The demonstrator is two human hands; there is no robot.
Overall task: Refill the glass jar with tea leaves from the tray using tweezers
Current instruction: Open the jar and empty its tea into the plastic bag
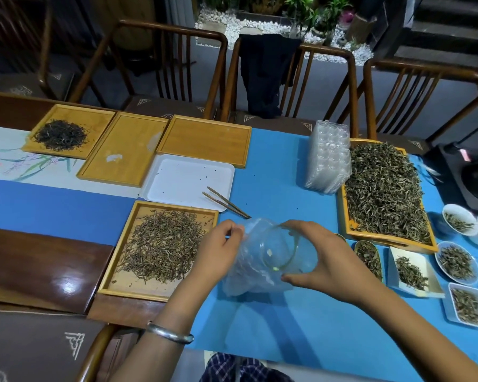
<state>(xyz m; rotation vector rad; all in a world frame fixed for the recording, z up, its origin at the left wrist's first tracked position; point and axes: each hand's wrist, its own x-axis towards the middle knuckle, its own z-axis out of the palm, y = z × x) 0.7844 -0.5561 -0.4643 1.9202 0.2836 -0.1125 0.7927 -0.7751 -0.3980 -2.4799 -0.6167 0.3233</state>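
The jar sits low at the centre of the view, on the blue cloth of the tabletop, tipped so its round mouth faces up toward the camera. The right hand is curled round its far side, thumb under and fingers over the rim. The left hand pinches the crinkled clear bag that wraps the jar's base.

The step in hand looks like freeing the jar from its wrapping before any filling. To do it well, keep the right hand firm on the glass, which is smooth and likely slippery, and draw the thin film off toward 8 o'clock with the left hand, not upward, so the jar does not roll. Then stand the jar upright just beside the tray at 9 o'clock.

That tray is pale wood, shallow-rimmed and square, and its leaves are thin, dry, tan needles in a loose heap. The tweezers lie at 11 o'clock of the jar, two slim brown blades half on a white plastic tray, untouched. Such leaves are brittle; a light pinch of small tufts should spare them.
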